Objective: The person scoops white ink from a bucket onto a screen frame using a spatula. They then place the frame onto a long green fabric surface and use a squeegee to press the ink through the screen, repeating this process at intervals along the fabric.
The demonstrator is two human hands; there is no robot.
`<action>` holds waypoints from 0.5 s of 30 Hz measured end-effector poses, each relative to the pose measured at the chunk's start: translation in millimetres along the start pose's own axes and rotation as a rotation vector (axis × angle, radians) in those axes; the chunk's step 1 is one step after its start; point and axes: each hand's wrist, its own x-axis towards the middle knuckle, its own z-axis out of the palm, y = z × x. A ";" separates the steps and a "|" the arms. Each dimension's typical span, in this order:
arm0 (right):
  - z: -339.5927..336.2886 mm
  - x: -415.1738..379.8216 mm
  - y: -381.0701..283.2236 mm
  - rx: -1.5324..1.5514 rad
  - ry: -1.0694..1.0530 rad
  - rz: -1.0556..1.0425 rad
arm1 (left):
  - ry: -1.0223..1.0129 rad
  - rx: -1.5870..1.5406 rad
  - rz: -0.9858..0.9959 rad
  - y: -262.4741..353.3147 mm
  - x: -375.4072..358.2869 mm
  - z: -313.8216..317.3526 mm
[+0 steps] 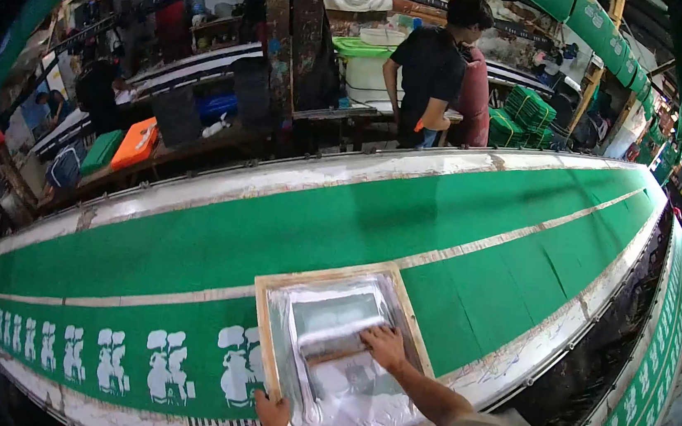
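A wooden-edged printing screen [270, 322] lies on green fabric [189, 239] stretched along a long table. My right hand [385, 348] is closed on the squeegee [333, 355], which sits across the middle of the mesh. White ink covers much of the mesh around it. At the near left corner, my left hand [272, 412] grips the screen's wooden edge. To the left of the screen runs a row of white printed figures [169, 365] on the near fabric strip, the closest partly hidden by the frame.
The pale table border [498, 375] runs along the near side. A second table with printed green fabric [629, 401] stands to the right, past a dark gap. Across the table a person in a dark shirt [431, 69] stands near stacked green bundles [526, 116]. An orange stack [135, 144] lies at the left.
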 end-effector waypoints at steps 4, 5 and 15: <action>14.9 52.3 14.2 0.175 0.039 0.175 | -0.040 -0.323 -0.247 35.6 -10.9 -21.1; -9.0 41.4 2.3 0.025 -0.194 0.325 | -0.009 -0.195 -0.133 25.6 -7.8 -15.6; -138.5 -141.1 185.7 0.882 0.043 1.047 | 0.081 -0.342 0.079 105.7 -17.4 152.4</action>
